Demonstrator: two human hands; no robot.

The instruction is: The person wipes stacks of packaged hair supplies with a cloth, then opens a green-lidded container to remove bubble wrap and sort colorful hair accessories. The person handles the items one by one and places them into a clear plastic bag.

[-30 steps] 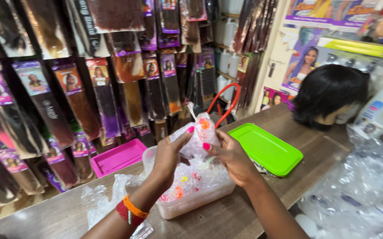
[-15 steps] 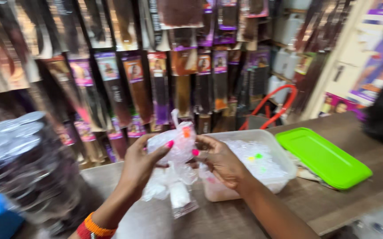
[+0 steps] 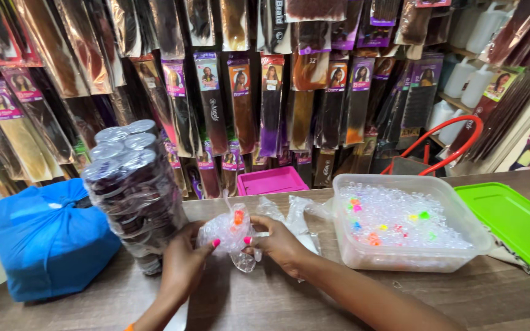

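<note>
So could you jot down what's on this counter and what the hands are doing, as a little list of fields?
place: wooden counter, packs of hair hanging behind
left hand: grips a small clear bag of beads
right hand: holds the same bag from the other side
clear tub: open, full of mostly clear beads, right of the hands
green lid: flat, right of the tub
blue bag: tied, far left
wrapped stack of jars: beside the blue bag
pink tray: behind the counter edge
</note>
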